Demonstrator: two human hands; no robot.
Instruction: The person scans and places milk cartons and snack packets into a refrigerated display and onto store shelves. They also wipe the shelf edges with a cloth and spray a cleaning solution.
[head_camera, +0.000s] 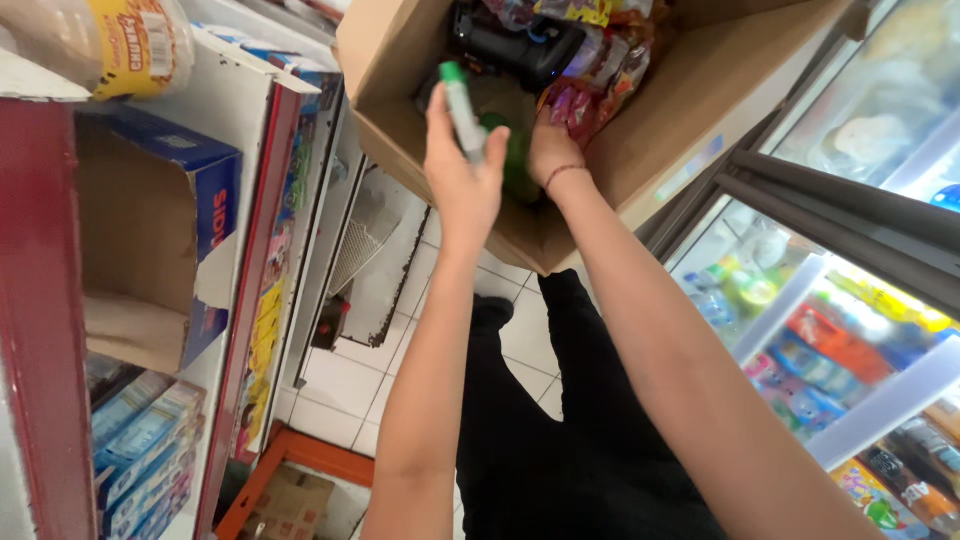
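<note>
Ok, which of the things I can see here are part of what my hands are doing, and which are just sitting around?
In hand:
left hand holding a green-capped marker
right hand reaching into the cardboard box
snack packets inside the box

Lying about:
empty blue carton on the shelf
drinks fridge
orange crate on the floor

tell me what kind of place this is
Most likely a small shop or convenience store: a glass-door drinks cooler, shelves of boxed goods, and a cardboard box of packaged snacks that both hands are reaching into.
</note>
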